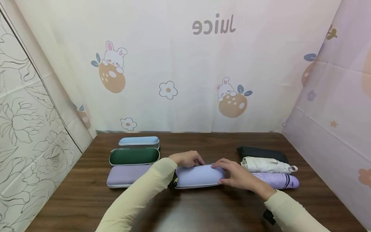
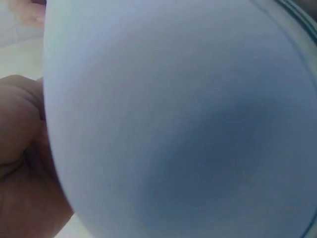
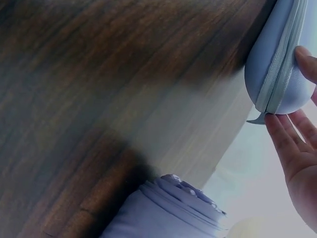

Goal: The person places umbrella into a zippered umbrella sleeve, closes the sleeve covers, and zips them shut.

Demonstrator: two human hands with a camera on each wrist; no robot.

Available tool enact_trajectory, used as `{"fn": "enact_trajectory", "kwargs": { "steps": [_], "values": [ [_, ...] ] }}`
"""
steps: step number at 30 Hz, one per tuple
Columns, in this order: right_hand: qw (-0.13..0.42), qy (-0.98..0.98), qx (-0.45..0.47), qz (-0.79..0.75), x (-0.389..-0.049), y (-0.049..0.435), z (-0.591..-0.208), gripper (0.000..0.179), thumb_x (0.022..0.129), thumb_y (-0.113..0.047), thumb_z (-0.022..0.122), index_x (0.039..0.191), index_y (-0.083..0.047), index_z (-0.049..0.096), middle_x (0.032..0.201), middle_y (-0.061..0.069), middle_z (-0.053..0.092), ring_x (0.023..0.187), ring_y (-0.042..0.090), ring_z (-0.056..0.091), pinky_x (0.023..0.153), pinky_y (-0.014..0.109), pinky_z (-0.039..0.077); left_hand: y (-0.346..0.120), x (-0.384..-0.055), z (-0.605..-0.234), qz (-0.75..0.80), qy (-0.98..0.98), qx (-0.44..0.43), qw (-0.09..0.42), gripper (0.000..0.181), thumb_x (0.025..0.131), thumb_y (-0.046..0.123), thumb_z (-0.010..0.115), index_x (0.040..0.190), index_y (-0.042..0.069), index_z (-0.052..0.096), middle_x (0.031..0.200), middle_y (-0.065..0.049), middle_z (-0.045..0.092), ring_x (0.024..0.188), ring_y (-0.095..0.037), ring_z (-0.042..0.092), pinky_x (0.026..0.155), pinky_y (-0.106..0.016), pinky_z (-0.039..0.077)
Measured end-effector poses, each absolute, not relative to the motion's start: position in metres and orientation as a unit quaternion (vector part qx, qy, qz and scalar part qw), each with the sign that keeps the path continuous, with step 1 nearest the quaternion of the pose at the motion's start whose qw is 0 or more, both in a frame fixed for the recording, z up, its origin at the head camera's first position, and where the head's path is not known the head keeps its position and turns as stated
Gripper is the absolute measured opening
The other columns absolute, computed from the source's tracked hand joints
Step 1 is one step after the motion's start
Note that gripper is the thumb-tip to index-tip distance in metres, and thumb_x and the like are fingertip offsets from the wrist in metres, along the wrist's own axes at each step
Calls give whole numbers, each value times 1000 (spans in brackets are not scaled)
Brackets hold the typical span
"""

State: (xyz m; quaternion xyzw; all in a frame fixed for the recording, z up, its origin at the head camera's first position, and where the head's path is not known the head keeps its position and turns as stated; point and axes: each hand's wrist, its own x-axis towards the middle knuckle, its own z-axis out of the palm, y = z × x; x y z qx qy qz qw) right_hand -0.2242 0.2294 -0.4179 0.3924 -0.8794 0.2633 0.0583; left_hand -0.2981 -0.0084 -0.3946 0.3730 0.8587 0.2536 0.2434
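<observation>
A periwinkle zippered glasses case (image 1: 200, 176) lies crosswise in the middle of the table. My right hand (image 1: 236, 174) grips its right end, thumb on the near side and fingers over the far side. The right wrist view shows the pale zipper band (image 3: 282, 64) and a small tab (image 3: 256, 120) beside the fingertips. My left hand (image 1: 187, 159) reaches across to the far edge of the case, fingers bent down there. In the left wrist view the case's smooth shell (image 2: 163, 109) hides most of that hand's fingertips, so I cannot tell what they pinch.
To the left, a lavender case (image 1: 126, 175), a dark green case (image 1: 134, 156) and a light blue case (image 1: 139, 140) lie in a column. On the right are a black folded umbrella (image 1: 262, 154), a white one (image 1: 266, 165) and a lilac one (image 1: 276, 180). Printed curtains (image 1: 179, 64) surround the table.
</observation>
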Motion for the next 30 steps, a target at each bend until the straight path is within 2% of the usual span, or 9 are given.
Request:
{"fn": "enact_trajectory", "kwargs": {
  "steps": [4,9,13,16,20,25,30],
  "values": [
    [62,-885,398,234,-223,228,-414,52,75,-14,81,123,-14,62,115,1,57,100,17,58,79,36,49,-4,-299,-394,214,872,390,205,25,92,-5,55,108,5,72,106,-3,68,96,-8,60,80,-20,46],
    [59,-895,403,183,-222,225,-410,50,79,-20,79,126,-17,62,117,2,55,100,17,56,78,37,49,2,-299,-396,185,882,391,187,20,91,-3,58,102,4,73,100,-3,69,92,-9,61,79,-20,46],
    [70,-900,393,175,-221,220,-410,42,80,-33,77,118,-17,66,118,-1,57,105,15,56,83,38,49,5,-300,-401,162,892,384,175,22,91,-4,57,101,6,74,97,0,69,87,-6,60,76,-18,46],
    [101,-897,395,169,-222,212,-411,41,78,-40,78,109,-16,68,112,-2,60,103,14,57,82,37,50,7,-299,-403,139,897,391,154,22,91,-3,56,100,8,74,94,2,69,83,-4,58,74,-18,46],
    [132,-892,409,137,-223,203,-413,44,75,-38,81,109,-14,65,105,-2,61,94,12,58,75,34,50,7,-297,-402,112,904,392,129,18,94,5,57,98,12,73,91,5,68,81,-4,58,74,-19,46],
    [121,-894,418,107,-223,198,-411,50,76,-34,80,121,-18,65,109,-1,61,92,13,55,71,33,50,3,-295,-401,96,909,388,122,17,96,11,56,97,14,73,91,6,66,84,-5,59,77,-22,46],
    [105,-897,416,105,-223,195,-408,49,76,-34,80,121,-19,66,109,1,61,91,15,54,72,35,49,-1,-295,-402,85,908,394,109,16,96,12,56,96,15,72,93,6,66,85,-5,58,79,-23,47]
  ]
}}
